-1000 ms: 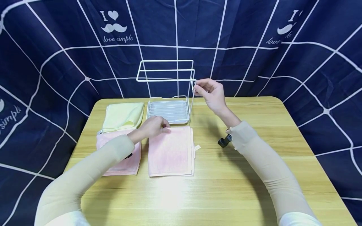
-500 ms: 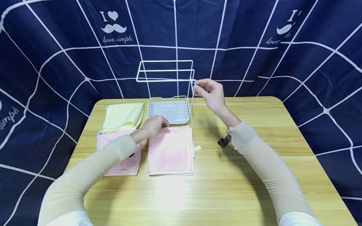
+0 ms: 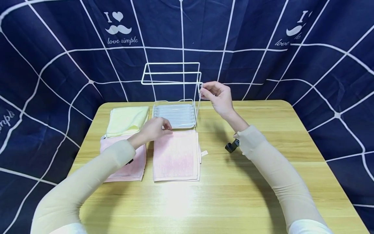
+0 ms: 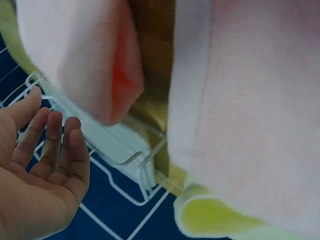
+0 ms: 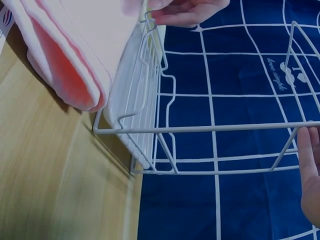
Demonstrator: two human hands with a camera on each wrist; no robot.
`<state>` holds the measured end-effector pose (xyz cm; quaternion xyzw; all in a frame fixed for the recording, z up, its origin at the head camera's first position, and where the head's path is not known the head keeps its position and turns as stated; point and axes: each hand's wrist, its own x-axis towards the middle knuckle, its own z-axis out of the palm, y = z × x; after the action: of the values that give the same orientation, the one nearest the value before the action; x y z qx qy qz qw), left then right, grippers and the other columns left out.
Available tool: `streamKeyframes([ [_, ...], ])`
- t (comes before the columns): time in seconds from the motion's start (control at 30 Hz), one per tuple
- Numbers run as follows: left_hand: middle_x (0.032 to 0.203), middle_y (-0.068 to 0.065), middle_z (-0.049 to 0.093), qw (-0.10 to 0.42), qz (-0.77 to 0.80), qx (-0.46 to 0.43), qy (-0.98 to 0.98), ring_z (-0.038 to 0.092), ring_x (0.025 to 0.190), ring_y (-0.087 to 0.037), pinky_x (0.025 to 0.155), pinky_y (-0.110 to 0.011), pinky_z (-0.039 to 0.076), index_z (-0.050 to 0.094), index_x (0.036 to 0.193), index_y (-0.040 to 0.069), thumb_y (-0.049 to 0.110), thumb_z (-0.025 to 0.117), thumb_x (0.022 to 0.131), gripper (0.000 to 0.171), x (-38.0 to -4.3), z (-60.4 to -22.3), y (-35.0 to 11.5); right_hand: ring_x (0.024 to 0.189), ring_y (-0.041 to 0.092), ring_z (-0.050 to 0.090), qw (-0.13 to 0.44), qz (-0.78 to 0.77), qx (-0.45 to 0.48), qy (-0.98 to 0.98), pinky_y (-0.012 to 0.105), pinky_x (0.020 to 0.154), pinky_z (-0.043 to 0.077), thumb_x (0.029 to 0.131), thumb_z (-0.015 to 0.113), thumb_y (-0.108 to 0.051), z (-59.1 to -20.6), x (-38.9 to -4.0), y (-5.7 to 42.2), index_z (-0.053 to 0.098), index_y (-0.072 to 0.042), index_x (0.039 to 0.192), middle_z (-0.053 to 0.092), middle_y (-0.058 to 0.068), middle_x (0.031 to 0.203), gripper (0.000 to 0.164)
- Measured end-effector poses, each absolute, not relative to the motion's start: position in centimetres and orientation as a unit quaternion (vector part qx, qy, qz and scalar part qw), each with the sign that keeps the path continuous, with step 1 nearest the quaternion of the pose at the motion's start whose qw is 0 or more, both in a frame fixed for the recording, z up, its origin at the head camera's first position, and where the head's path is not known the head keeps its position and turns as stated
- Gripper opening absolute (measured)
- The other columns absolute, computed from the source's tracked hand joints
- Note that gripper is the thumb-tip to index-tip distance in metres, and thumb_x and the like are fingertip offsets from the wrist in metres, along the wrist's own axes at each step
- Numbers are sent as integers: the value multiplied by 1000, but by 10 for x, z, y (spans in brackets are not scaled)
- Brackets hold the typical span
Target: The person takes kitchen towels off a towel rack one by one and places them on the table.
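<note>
A white wire rack (image 3: pixel 172 83) stands at the table's back with a pale tray (image 3: pixel 187 113) in its base. My right hand (image 3: pixel 220 98) pinches the rack's upper right wire; in the right wrist view only part of this hand (image 5: pixel 311 175) shows at the edge. Over the far left corner of a folded pink towel (image 3: pixel 176 159) is my left hand (image 3: pixel 155 129), near the tray. The left wrist view shows this hand (image 4: pixel 45 185) with loosely bent fingers and nothing held. The towel lies directly in front of the rack, its white tag (image 3: pixel 204 153) sticking out right.
Another folded pink towel (image 3: pixel 138 167) lies left, partly under my left forearm. Behind it is a folded yellow towel (image 3: pixel 124 118), beside the rack. A dark blue curtain with white lines (image 3: pixel 248 26) surrounds the wooden table (image 3: pixel 280 136) at back and sides.
My left hand has shifted slightly left and back, its fingers loosening off the middle pink towel. The right hand and rack hold still.
</note>
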<state>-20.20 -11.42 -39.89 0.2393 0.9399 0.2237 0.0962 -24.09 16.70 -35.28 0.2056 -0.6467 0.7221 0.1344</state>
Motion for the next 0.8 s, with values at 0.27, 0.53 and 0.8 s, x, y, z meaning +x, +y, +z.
streamKeyframes([
  [0.27,99,-4,81,60,260,237,934,72,83,-20,79,-38,54,81,103,10,29,82,92,22,-196,-373,-118,78,7,75,132,719,204,-651,31,77,66,94,69,12,-352,-241,169,75,-3,99,78,-5,87,17],
  [0.53,96,-4,81,28,293,229,928,69,75,-17,75,-34,52,82,105,11,28,81,93,20,-189,-347,-125,79,6,76,128,709,201,-664,27,76,65,93,68,14,-350,-241,171,69,16,105,78,-6,88,12],
  [0.8,100,-6,80,-2,333,222,916,73,84,-22,71,-33,53,81,108,11,29,79,95,22,-181,-330,-134,77,8,77,140,700,205,-670,25,73,64,93,70,12,-347,-238,179,70,17,107,79,-5,89,15],
])
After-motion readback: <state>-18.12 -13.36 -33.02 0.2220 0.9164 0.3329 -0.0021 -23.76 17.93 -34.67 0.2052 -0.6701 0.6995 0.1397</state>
